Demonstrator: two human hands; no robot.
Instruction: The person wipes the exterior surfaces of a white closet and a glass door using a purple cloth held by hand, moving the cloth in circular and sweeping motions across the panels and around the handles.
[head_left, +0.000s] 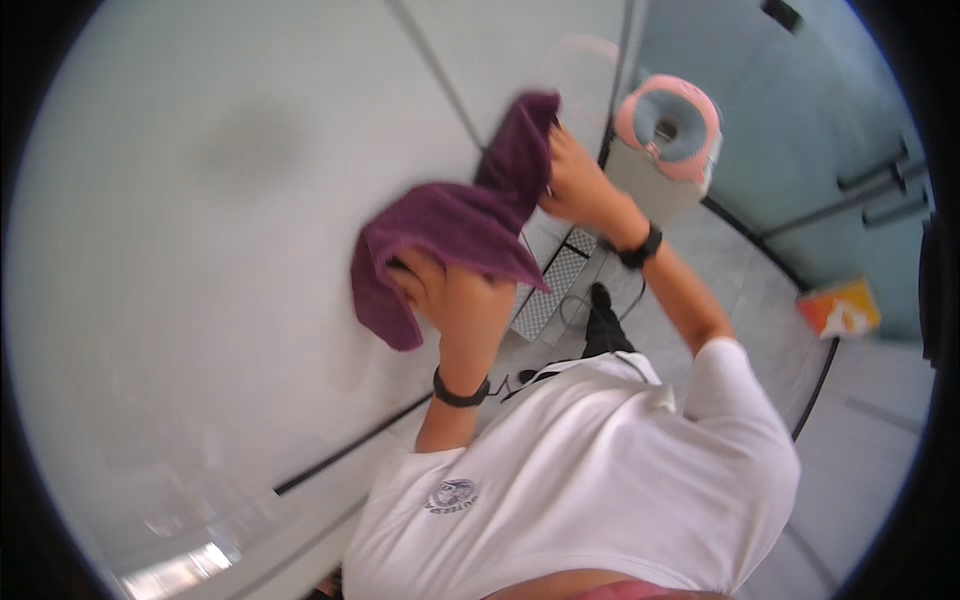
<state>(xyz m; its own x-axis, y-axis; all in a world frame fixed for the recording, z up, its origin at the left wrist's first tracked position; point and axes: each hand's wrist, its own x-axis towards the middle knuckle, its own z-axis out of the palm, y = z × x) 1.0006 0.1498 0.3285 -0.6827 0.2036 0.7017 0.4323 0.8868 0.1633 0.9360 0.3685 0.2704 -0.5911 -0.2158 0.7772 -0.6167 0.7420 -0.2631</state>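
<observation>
A purple cloth (457, 217) stretches between my two hands, in front of a large pale, glossy panel (225, 262). My left hand (461, 292) grips its lower part, with the fingers partly hidden in the folds. Higher up and to the right, my right hand (581, 180) holds the other end, which is bunched up. One corner hangs loose between the hands. Whether the cloth touches the panel, I cannot tell. Each wrist wears a black band.
Right of my right hand, a round pink-and-grey object (701, 112) sits on a pale stand (652, 180). Below lie a patterned step-like strip (551, 296) and a thin cable (574, 311). A glass door (795, 112) with black handles (874, 176) and an orange-yellow box (840, 307) are at the right.
</observation>
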